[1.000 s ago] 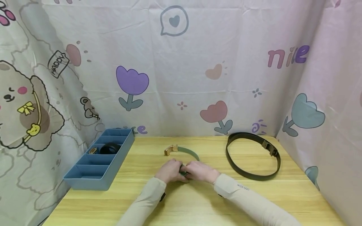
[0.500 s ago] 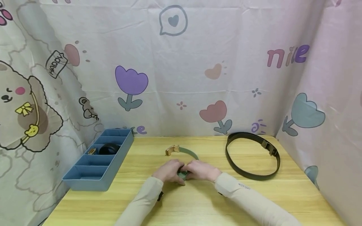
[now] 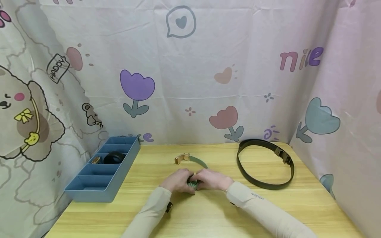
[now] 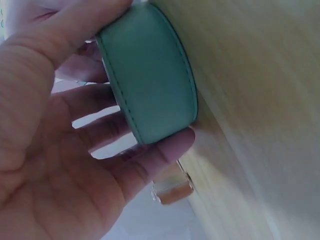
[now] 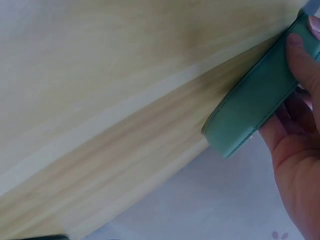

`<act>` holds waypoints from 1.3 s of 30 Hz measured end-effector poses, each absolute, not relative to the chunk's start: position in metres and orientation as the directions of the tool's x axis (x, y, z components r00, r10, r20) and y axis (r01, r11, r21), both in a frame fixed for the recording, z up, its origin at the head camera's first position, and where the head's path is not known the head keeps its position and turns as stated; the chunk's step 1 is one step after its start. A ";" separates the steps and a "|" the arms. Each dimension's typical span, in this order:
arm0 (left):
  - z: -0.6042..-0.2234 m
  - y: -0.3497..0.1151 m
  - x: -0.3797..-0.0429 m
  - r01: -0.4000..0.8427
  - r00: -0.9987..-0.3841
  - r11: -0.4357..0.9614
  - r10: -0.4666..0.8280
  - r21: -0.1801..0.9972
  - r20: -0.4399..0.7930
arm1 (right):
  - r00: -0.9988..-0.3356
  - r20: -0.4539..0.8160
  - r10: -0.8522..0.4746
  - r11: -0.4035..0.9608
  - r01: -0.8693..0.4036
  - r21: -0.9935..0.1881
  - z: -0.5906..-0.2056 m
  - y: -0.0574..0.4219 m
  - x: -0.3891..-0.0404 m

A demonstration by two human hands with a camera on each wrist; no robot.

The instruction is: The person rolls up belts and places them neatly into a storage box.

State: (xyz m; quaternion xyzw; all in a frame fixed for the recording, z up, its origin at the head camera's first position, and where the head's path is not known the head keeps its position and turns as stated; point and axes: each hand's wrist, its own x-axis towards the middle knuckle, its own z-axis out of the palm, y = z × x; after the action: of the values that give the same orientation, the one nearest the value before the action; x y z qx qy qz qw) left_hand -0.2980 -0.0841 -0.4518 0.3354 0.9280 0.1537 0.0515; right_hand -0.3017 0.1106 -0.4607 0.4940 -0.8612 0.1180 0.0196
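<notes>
A green belt (image 3: 192, 184) with dark stitched edges is wound into a coil standing on edge at the table's middle. My left hand (image 3: 178, 180) grips the coil from the left, thumb and fingers round its outside in the left wrist view. From the right, my right hand (image 3: 213, 180) pinches the same belt, its thumb pressed on the green strap (image 5: 252, 102) in the right wrist view. Behind the hands a loose length of belt curves out to a gold buckle (image 3: 182, 158). The coil's inner turns are mostly covered by fingers.
On the left stands a blue-grey divided box (image 3: 123, 177); one compartment holds a rolled black belt (image 3: 114, 157) with a gold buckle (image 3: 96, 160). A looped black belt (image 3: 266, 185) lies at the right of the wooden table (image 3: 205, 221). A printed curtain (image 3: 184, 66) hangs behind.
Both hands have shifted slightly toward the person and the green coil shows more between them. The gold buckle has slid a little to the right as the loose length shortens.
</notes>
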 end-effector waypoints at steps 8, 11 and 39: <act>-0.454 -0.085 -0.297 0.539 -0.816 0.769 0.578 0.344 -0.012 | -0.515 0.163 -0.841 0.492 -0.855 -0.164 -0.461 0.108 -0.300; -0.454 -0.085 -0.299 0.545 -0.810 0.762 0.586 0.350 -0.012 | -0.496 0.171 -0.851 0.465 -0.865 -0.189 -0.462 0.111 -0.301; -0.448 -0.083 -0.299 0.545 -0.805 0.764 0.592 0.346 -0.038 | -0.498 0.238 -0.834 0.528 -0.845 0.084 -0.472 0.118 -0.302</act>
State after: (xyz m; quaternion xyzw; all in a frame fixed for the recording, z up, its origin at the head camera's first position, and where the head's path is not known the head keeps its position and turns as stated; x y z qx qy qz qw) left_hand -0.2988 -0.0831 -0.4475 0.3036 0.9362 0.1614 0.0726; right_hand -0.3022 0.1185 -0.4722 0.4852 -0.8651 0.0217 0.1252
